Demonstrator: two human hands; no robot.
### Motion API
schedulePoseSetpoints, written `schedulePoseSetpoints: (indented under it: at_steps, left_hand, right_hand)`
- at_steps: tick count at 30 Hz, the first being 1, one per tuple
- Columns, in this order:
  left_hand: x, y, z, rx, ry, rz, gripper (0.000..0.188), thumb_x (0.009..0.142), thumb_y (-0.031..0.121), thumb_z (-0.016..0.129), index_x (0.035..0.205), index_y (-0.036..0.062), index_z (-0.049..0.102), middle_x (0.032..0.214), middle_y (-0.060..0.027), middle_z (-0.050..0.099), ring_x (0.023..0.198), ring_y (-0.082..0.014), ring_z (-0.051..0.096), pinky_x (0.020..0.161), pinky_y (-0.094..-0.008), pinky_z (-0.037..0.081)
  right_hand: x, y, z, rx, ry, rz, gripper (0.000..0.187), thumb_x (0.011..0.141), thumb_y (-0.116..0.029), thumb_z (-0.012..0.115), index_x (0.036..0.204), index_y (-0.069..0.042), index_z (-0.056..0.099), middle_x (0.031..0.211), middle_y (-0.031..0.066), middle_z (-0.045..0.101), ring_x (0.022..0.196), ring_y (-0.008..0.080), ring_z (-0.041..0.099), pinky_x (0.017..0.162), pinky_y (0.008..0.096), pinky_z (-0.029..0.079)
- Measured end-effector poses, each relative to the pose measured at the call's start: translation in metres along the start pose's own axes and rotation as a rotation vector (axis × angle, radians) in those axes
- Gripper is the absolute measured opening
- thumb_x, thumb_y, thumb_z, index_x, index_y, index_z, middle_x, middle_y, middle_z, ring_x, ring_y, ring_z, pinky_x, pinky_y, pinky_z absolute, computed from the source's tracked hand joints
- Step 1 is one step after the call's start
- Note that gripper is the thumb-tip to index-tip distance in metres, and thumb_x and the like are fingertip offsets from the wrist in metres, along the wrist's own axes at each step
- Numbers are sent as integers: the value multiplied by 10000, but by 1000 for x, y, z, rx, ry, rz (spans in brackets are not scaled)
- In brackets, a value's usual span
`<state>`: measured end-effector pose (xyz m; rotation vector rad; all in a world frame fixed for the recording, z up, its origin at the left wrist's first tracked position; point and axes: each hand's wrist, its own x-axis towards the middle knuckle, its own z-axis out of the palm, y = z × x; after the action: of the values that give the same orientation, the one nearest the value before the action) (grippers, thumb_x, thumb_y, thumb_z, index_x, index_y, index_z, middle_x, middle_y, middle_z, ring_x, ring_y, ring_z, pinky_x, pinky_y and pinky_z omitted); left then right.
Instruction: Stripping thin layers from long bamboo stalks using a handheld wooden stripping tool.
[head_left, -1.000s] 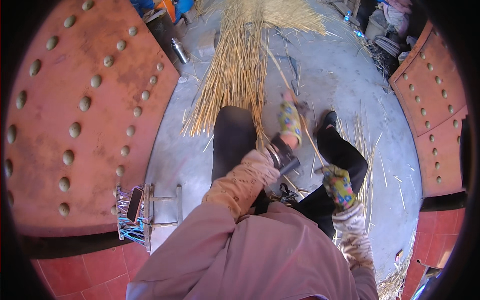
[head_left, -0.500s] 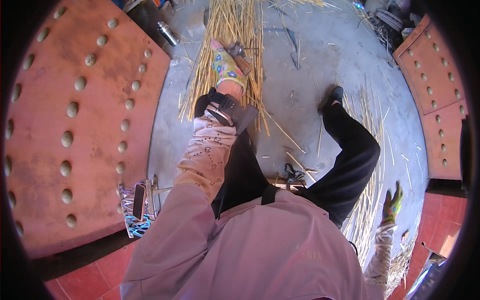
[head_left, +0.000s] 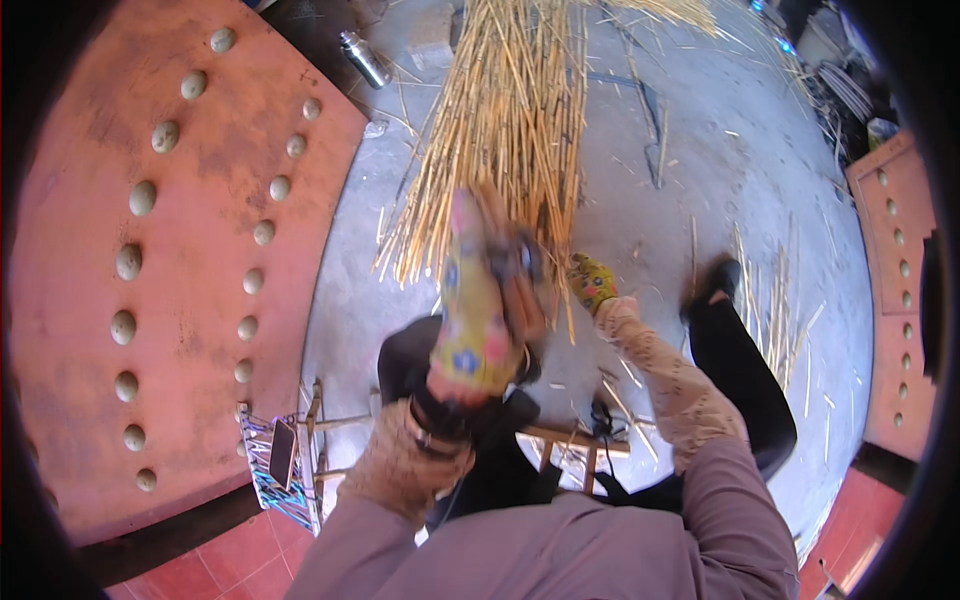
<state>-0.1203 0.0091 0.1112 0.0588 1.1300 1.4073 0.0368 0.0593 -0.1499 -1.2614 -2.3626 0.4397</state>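
A thick bundle of dry yellow reed stalks [head_left: 500,130] lies on the floor in front of me, cut ends toward me. My left hand [head_left: 472,310], in a flowered yellow glove and smeared by motion, is closed on a brown wooden piece [head_left: 522,305] with a dark metal part; its exact kind is too blurred to tell. It hangs over the near ends of the stalks. My right hand [head_left: 592,282], in a matching glove, is beside the bundle's right near edge with its fingers bunched together. What they pinch is hidden.
Orange-red studded door panels [head_left: 220,250] stand on the left, another panel [head_left: 900,270] at right. A metal flask [head_left: 365,60] is at the upper left. A stool with woven cords [head_left: 272,455] carries a phone [head_left: 283,453]. Loose stalks [head_left: 775,310] lie near my right foot.
My left hand has drawn back toward me from farther up the bundle, still holding the wooden piece. My right hand has come from the far right, where its fingers were spread, to the bundle's edge.
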Motion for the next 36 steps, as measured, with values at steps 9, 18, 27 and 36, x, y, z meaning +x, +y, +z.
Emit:
schedulePoseSetpoints:
  at_steps: [9, 18, 27, 36]
  left_hand:
    - [11, 8, -2, 64, 41, -111, 514, 757, 595, 369, 735, 91, 467, 506, -41, 440, 348, -162, 441, 291, -250, 336]
    - [10, 15, -18, 57, -100, -82, 478, 799, 551, 330, 786, 89, 448, 567, -38, 446, 402, -146, 426, 346, -252, 349]
    - [-9, 3, -10, 204, -122, -75, 419, 761, 542, 445, 789, 128, 506, 591, 4, 492, 462, -113, 470, 394, -240, 364]
    - [-16, -58, -18, 318, -353, -185, 512, 721, 622, 417, 799, 122, 500, 630, -1, 471, 527, -129, 464, 431, -238, 369]
  right_hand:
    - [70, 42, 97, -383, -526, 186, 147, 712, -156, 478, 785, -93, 589, 758, 100, 596, 706, 250, 579, 565, 341, 452]
    - [47, 83, 85, -223, -182, 420, 147, 717, -164, 474, 753, -90, 596, 771, 115, 592, 708, 282, 570, 588, 349, 451]
    - [15, 25, -32, 808, 290, 668, 185, 809, -215, 458, 789, -111, 610, 541, 25, 519, 386, 148, 421, 356, 260, 327]
    - [-118, -144, -196, 1413, 172, 1023, 199, 828, -289, 476, 788, -98, 516, 433, -65, 277, 322, 42, 222, 303, 199, 170]
